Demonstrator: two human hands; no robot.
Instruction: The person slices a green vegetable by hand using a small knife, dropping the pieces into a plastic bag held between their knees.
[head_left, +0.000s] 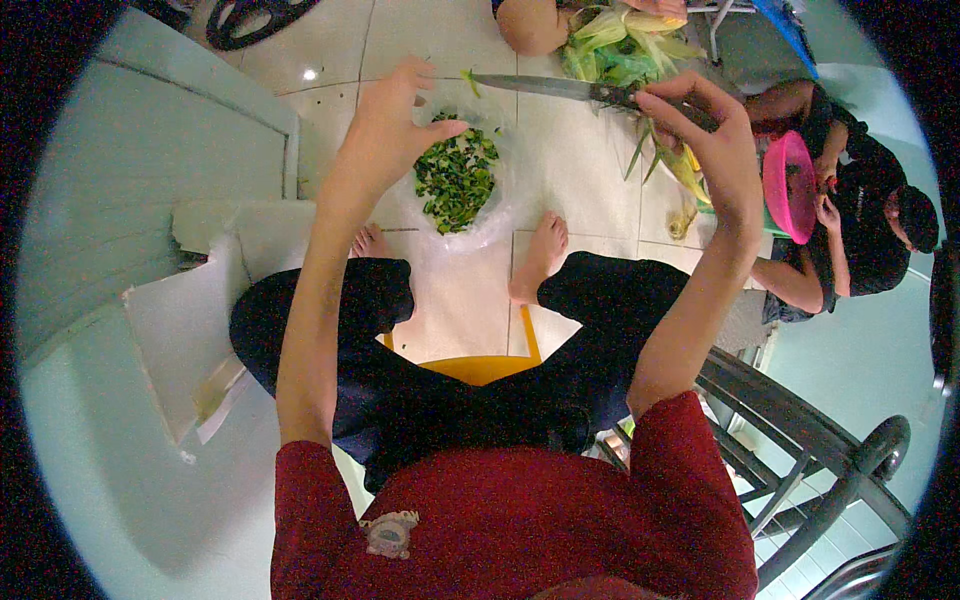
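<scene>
My right hand (701, 120) grips a kitchen knife (536, 86) by its dark handle, the blade pointing left across the view. At the knife's tip is a small green scrap (472, 84); whether it clings to the blade I cannot tell. My left hand (397, 124) is raised left of the tip, thumb and fingers apart, with nothing plainly held. Below and between my hands, a clear plastic bag (514, 184) lies spread on the floor between my feet. Chopped green leaves or stems (457, 180) are heaped in it.
Corn husks (600, 45) lie at the top beside another person's bare knee (531, 26). An ear of corn (686, 176) is beneath my right hand. At right a seated person (862, 195) handles something over a pink basin (787, 187). A dark metal frame (795, 405) stands lower right.
</scene>
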